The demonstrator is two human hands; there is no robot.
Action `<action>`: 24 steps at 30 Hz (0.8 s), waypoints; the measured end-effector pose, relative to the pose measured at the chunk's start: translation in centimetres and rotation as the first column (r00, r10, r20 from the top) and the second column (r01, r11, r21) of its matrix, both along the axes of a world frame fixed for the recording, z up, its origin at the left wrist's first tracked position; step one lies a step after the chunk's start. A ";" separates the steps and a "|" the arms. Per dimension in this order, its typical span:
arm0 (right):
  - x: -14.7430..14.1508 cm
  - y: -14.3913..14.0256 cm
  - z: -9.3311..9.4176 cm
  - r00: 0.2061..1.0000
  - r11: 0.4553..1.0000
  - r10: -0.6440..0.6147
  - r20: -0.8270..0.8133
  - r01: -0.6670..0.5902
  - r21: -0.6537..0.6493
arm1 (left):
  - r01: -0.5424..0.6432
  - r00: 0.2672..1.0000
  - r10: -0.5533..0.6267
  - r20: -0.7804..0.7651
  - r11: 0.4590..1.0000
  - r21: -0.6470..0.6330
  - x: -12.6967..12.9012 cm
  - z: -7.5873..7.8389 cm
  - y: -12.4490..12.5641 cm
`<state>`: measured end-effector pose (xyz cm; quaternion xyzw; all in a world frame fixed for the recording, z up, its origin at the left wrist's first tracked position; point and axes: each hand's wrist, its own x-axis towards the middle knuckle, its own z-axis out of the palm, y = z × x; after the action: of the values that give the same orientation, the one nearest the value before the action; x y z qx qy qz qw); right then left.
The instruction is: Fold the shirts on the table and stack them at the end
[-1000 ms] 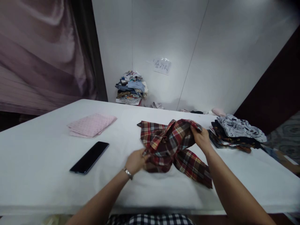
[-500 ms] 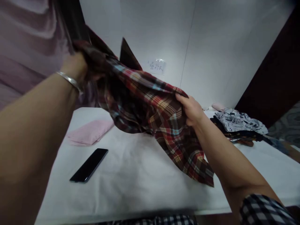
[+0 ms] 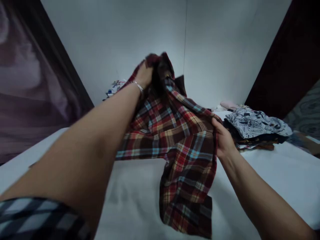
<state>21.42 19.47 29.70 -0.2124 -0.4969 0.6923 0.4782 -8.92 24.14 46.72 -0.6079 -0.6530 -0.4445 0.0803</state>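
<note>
A: Where is the plaid shirt [image 3: 175,133] right now?

B: Held up above the white table [image 3: 275,173], stretched between 2 hands. Its lower end hangs down and rests on the table surface on the near side of the shirt.

A: What is the left hand [image 3: 144,74] doing?

B: It is raised high at the shirt's top edge, clenched around a bunch of the red, brown and blue check cloth. A thin bracelet [image 3: 138,86] sits on that wrist, just below the shirt's gathered top. The hand is a little blurred, so I cannot tell the single fingers apart.

A: And the right hand [image 3: 223,141]?

B: Lower, at the shirt's right edge, grasping the fabric with the thumb on the near side and the fingers wrapped behind the cloth (they are hidden by it).

A: What else lies about the shirt?

B: To the right of the shirt, near the right hand, there is a pile of clothes [image 3: 255,125] on the table, with a black and white printed piece on top and darker pieces under it. Behind the shirt's left side, a patterned bit of cloth [image 3: 113,87] peeks out by the wall. A checked sleeve [image 3: 37,216] covers the left upper arm, well nearer than the shirt.
</note>
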 end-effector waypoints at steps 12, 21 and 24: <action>10.8 2.1 -15.9 0.936 0.851 -0.209 0.284 0.317 -0.418 | 0.040 0.996 -0.076 -0.037 0.814 -0.579 -0.6 -22.8 -4.0; 8.3 -7.0 -16.4 0.915 0.945 -0.060 0.399 0.181 -0.272 | -0.068 0.955 -0.139 -0.261 0.757 -0.650 -4.2 -30.1 -22.7; 7.3 -8.9 -16.8 0.890 0.974 -0.001 0.455 0.104 -0.200 | -0.204 0.931 -0.050 -0.362 0.750 -0.629 -4.4 -31.4 -25.0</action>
<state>28.70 10.55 12.92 -0.4324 -0.5091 0.6611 0.3418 -13.31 -0.89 15.37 -0.6392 -0.7663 -0.0653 -0.0027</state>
